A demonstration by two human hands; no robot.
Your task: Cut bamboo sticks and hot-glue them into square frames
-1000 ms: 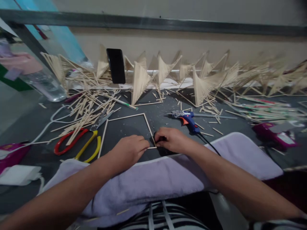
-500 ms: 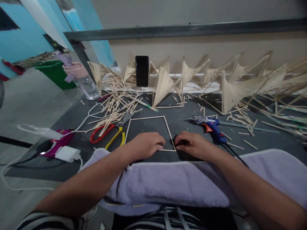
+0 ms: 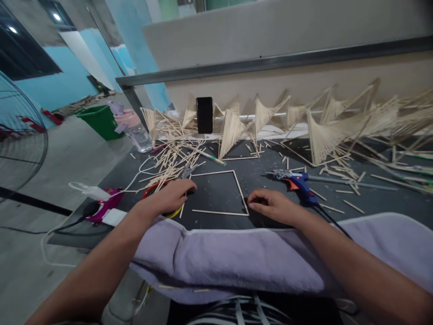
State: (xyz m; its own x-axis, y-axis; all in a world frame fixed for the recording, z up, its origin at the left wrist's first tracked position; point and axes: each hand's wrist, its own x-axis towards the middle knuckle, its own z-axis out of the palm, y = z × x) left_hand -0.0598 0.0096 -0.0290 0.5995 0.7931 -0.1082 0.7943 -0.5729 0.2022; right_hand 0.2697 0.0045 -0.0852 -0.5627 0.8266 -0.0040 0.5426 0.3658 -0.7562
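Observation:
On the dark tabletop lies a four-sided outline of thin wooden sticks [image 3: 220, 213]; its near-left corner has a gap between stick ends. My left hand [image 3: 172, 194] hovers over its left side, thumb and fingers bent and apart, with the lower end of the left stick [image 3: 182, 211] showing below. That hand partly covers the red and yellow handles of a cutting tool [image 3: 154, 187]. My right hand [image 3: 272, 205] rests just outside the near-right corner, fingers loosely curled, nothing visible in them. Further right lies a blue glue gun [image 3: 304, 187].
A heap of loose sticks [image 3: 169, 155] lies behind the outline. Twisted stick structures [image 3: 232, 133] and an upright phone [image 3: 204, 115] stand along the back. At left are a water bottle [image 3: 138, 135] and a magenta power strip [image 3: 110, 205] with cables. A lilac cloth [image 3: 250, 257] covers the near edge.
My left hand has moved left from the near stick to the outline's left side, uncovering the near stick's left end. My right hand stays by the corner. The camera view has shifted.

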